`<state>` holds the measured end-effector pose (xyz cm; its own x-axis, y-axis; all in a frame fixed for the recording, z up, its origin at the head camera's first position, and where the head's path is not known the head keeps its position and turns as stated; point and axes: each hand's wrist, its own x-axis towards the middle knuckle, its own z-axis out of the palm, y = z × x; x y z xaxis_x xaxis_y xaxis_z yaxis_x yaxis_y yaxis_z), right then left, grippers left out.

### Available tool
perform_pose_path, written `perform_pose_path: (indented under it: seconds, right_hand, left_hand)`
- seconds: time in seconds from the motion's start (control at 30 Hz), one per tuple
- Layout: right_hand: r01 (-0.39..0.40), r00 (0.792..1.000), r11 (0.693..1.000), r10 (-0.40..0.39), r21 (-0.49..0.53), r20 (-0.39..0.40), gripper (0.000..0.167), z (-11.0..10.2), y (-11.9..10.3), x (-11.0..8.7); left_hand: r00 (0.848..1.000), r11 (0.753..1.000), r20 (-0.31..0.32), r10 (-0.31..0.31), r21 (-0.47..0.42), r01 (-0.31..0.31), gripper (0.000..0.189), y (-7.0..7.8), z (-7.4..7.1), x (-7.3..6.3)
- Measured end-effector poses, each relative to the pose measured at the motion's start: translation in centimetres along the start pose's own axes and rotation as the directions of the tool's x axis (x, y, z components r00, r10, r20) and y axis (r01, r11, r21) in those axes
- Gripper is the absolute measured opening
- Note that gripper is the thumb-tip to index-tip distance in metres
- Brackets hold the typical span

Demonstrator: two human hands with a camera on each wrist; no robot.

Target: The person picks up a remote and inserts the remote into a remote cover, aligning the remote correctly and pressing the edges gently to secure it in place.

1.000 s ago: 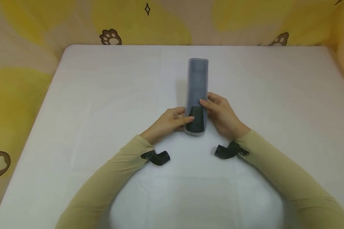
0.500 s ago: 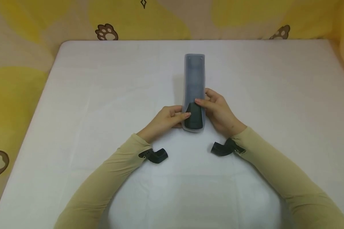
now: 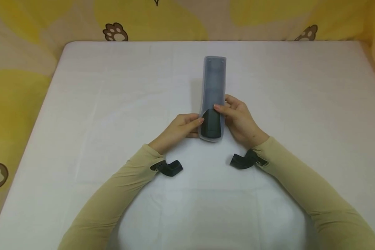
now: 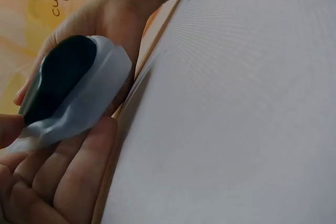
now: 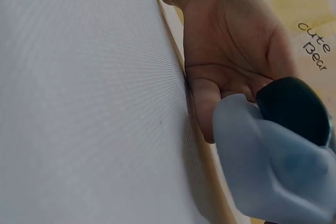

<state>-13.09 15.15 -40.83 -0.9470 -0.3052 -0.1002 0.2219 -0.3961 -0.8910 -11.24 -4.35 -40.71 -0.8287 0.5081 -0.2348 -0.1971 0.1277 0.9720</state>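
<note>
A long dark remote control (image 3: 211, 126) sits in a translucent bluish-grey sleeve cover (image 3: 214, 80), its near end showing dark through the cover's opening. Both hands hold it above the white table. My left hand (image 3: 176, 130) pinches the lower left edge, thumb tip at the border of the dark end. On the other side, my right hand (image 3: 242, 121) grips the right edge, with its thumb lying over the top where cover and dark part meet. In the left wrist view, the cover (image 4: 100, 90) stands loosely away from the remote's rounded end (image 4: 63, 72).
A white table (image 3: 118, 86) spreads around the hands. Yellow and cream cloth (image 3: 175, 21) with paw prints hangs behind it and along the sides. Black curved camera mounts are strapped to the left cuff (image 3: 168, 168) and the right cuff (image 3: 243, 161).
My left thumb has drawn back from the dark end's face to its left border. The head view has shifted slightly, and the right hand keeps its hold.
</note>
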Motion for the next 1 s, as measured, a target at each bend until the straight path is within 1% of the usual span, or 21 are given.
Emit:
perform_pose_path:
  seconds: [0.1,0.17,0.23,0.27,0.33,0.43,0.47,0.57,0.67,0.73,0.77,0.83,0.9,1.0]
  right_hand:
    - [-0.009,1.000,1.000,0.009,-0.006,-0.010,0.029,0.00,0.01,0.01]
    - [-0.014,1.000,1.000,0.014,-0.006,-0.017,0.030,0.01,0.00,0.02]
    - [-0.016,1.000,1.000,0.016,-0.002,-0.022,0.030,0.02,0.00,0.03]
    - [-0.014,1.000,1.000,0.014,0.001,-0.024,0.030,0.02,0.01,0.04]
    - [-0.009,1.000,1.000,0.009,0.010,-0.028,0.030,0.03,0.02,0.06]
    - [0.001,0.999,1.000,0.000,0.028,-0.033,0.029,0.05,0.08,0.06]
    - [0.004,0.999,0.999,-0.002,0.034,-0.035,0.029,0.05,0.10,0.05]
    - [0.010,0.999,0.999,-0.008,0.049,-0.039,0.027,0.07,0.13,0.02]
    - [0.012,0.999,0.998,-0.010,0.055,-0.047,0.025,0.04,0.17,0.03]
    - [0.015,0.998,0.998,-0.012,0.060,-0.056,0.023,-0.01,0.20,0.06]
    - [0.016,0.998,0.998,-0.012,0.067,-0.063,0.022,-0.04,0.22,0.08]
    - [0.020,0.997,0.996,-0.013,0.084,-0.078,0.021,-0.07,0.20,0.09]
    - [0.025,0.996,0.994,-0.016,0.104,-0.085,0.021,-0.14,0.18,0.11]
    - [0.027,0.996,0.991,-0.015,0.134,-0.087,0.021,-0.21,0.09,0.10]
  left_hand:
    - [0.999,0.999,0.030,0.028,-0.021,-0.028,0.036,-0.12,-0.14,-0.01]
    - [0.998,0.999,0.043,0.048,-0.017,-0.047,0.035,-0.17,-0.22,-0.01]
    - [0.997,0.998,0.043,0.065,0.009,-0.065,0.034,-0.12,-0.26,-0.06]
    - [0.997,0.996,0.030,0.071,0.045,-0.072,0.032,-0.13,-0.29,-0.07]
    - [0.997,0.986,-0.012,0.082,0.147,-0.080,0.028,-0.05,-0.30,-0.09]
    - [0.991,0.954,-0.104,0.089,0.295,-0.055,0.021,0.11,-0.22,-0.07]
    - [0.987,0.946,-0.136,0.087,0.320,-0.039,0.019,0.16,-0.15,-0.06]
    - [0.974,0.945,-0.205,0.094,0.326,-0.022,0.012,0.28,-0.02,-0.11]
    - [0.958,0.936,-0.246,0.146,0.347,-0.054,0.007,0.23,-0.02,-0.26]
    - [0.951,0.923,-0.241,0.193,0.375,-0.092,0.009,0.09,-0.08,-0.30]
    - [0.951,0.918,-0.229,0.210,0.381,-0.111,0.010,0.05,-0.10,-0.32]
    - [0.957,0.920,-0.185,0.225,0.365,-0.146,0.012,-0.04,-0.15,-0.33]
    - [0.967,0.931,-0.124,0.223,0.322,-0.173,0.012,-0.09,-0.25,-0.32]
    - [0.974,0.938,-0.051,0.221,0.285,-0.197,0.013,0.02,-0.47,-0.46]
